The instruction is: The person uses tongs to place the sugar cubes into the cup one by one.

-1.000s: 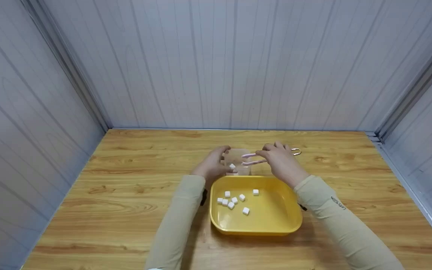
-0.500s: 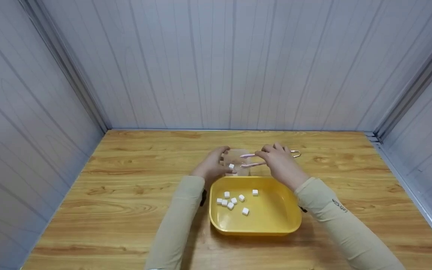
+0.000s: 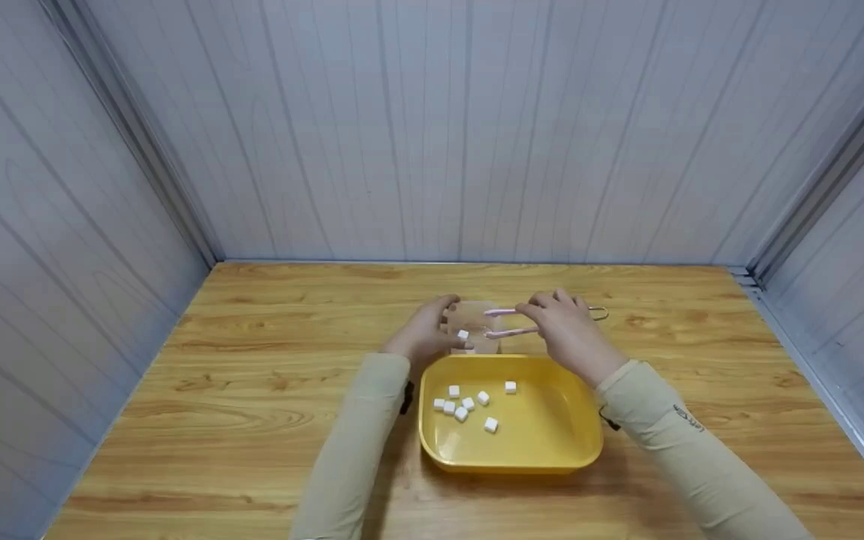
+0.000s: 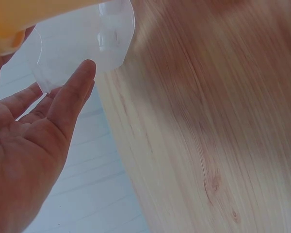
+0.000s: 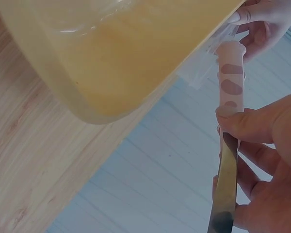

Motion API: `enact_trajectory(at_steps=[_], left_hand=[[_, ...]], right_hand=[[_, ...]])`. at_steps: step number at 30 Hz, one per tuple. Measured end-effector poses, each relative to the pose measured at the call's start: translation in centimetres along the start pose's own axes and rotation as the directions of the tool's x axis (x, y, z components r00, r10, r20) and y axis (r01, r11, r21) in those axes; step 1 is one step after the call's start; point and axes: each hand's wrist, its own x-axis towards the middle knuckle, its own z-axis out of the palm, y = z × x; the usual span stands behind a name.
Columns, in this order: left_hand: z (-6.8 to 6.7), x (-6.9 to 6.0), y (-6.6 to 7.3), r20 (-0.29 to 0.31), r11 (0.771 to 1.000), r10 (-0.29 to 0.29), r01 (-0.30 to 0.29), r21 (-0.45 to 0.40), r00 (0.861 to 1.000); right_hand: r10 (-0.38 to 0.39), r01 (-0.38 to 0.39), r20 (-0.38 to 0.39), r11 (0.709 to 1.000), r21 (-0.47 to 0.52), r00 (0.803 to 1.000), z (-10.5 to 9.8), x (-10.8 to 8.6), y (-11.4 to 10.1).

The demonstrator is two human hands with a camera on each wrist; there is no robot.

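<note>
Below, wood-grain tabletop [image 3: 267, 405]; around, pale walls [image 3: 424, 135].

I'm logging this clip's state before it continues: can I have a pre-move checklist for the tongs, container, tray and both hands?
1. Right hand holding the tongs: ok, thumb and fingers on them.
2. Tongs open: ok, tips apart.
3. Left hand at the clear container: ok, holding one end.
4. White cubes available in the yellow tray: ok, eight visible.
5. Tongs over the tray for another cube: not ok, tips are by the container.
6. Full cube count in the container: cannot tell; one cube shows clearly, fingers cover part.
</note>
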Motion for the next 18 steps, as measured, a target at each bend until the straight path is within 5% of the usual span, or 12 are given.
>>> enact_trajectory(at_steps=[9, 18], left_hand=[[0.3, 0.0, 0.0, -0.016, 0.996, -0.030, 0.029, -0.083, 0.999], [0.3, -0.2, 0.2, -0.016, 0.996, -0.044, 0.043, -0.077, 0.999]], right_hand=[[-0.012, 0.013, -0.030, 1.000, 0.020, 0.999, -0.5, -0.5, -0.3], [-0.035, 0.035, -0.025, 0.999, 0.004, 0.999, -0.9, -1.3, -0.6]])
